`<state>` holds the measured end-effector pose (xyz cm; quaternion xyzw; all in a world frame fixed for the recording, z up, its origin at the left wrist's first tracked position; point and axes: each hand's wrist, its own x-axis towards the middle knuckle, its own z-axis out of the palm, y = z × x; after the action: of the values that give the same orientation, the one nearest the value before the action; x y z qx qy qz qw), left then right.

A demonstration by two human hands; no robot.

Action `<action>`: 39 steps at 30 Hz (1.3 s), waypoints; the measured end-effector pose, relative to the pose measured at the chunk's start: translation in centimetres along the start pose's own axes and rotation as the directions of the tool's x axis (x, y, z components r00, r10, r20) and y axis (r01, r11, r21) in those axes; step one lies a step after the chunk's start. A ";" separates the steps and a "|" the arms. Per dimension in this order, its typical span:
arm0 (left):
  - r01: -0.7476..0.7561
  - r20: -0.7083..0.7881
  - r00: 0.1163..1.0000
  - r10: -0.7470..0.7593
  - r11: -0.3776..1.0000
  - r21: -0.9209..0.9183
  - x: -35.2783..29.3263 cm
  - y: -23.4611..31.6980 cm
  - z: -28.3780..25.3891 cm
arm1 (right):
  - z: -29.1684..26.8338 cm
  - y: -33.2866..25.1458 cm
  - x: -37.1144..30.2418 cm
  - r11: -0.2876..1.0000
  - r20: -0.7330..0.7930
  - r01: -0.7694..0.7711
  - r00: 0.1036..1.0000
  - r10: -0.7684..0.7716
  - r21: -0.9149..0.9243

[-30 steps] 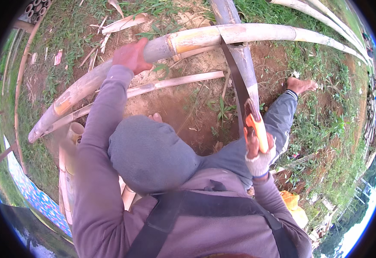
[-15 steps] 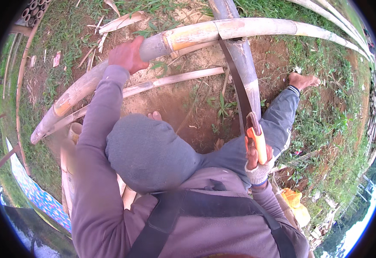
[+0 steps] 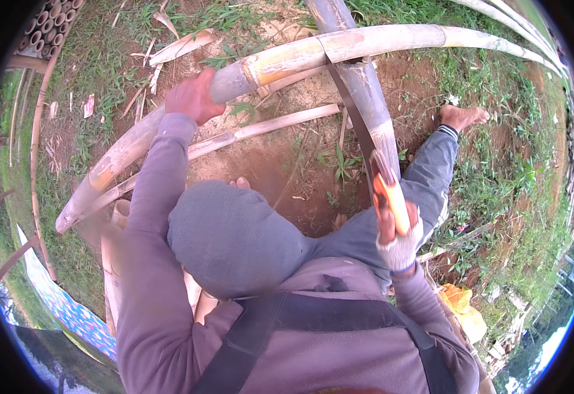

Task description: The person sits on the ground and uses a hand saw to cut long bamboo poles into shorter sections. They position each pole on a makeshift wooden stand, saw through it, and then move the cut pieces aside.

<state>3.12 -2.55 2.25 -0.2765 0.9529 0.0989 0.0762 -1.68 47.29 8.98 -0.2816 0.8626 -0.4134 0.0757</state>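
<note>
A long, pale bamboo pole (image 3: 280, 62) arches across the far side, lying over a thicker grey bamboo pole (image 3: 375, 108). My bare left hand (image 3: 194, 97) is closed over the pole, left of where the two cross. My right hand (image 3: 400, 238), in a whitish glove with bare fingertips, grips the orange handle of a hand saw (image 3: 354, 110). The saw's long dark blade runs away from me, its far end at a thin dark cut in the upper pole, just left of the crossing. The blade's tip is hidden by the pole.
A split bamboo length (image 3: 267, 125) lies nearer me below the pole. Both my legs are bent or stretched on the dirt, a bare foot (image 3: 464, 117) at right. Stacked bamboo tubes (image 3: 47, 29) stand far left; a yellow-orange bag (image 3: 461, 305) sits at lower right.
My right hand and the saw have moved a little forward, toward the pole. My left hand keeps its hold. The whole view has shifted slightly.
</note>
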 end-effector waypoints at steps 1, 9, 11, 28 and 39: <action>-0.004 0.028 1.000 0.004 1.000 -0.005 0.3 0.4 0.1 | -1.2 0.5 -2.4 0.992 0.021 0.020 1.000 -0.017 -0.122; -0.036 0.030 0.999 0.037 0.999 -0.011 1.3 1.4 -0.3 | 8.6 -1.5 20.6 0.996 -0.112 0.079 0.990 -0.082 -0.034; -0.033 0.018 0.999 0.033 0.999 -0.011 0.8 0.5 -0.2 | 7.8 -3.5 21.3 0.998 -0.053 0.066 0.996 -0.067 -0.014; 0.008 0.072 0.997 -0.007 1.000 -0.016 0.8 0.7 -0.5 | 7.7 -4.1 20.5 0.993 -0.087 0.011 0.996 -0.021 -0.116; -0.050 0.008 0.999 0.050 0.999 -0.020 1.1 0.8 0.6 | 5.5 0.0 14.4 0.909 -0.047 0.307 0.942 -0.333 -0.280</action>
<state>1.81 -2.32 1.52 -0.2528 0.9582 0.1114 0.0748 -11.58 35.67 6.90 -0.4071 0.8554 -0.3120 -0.0727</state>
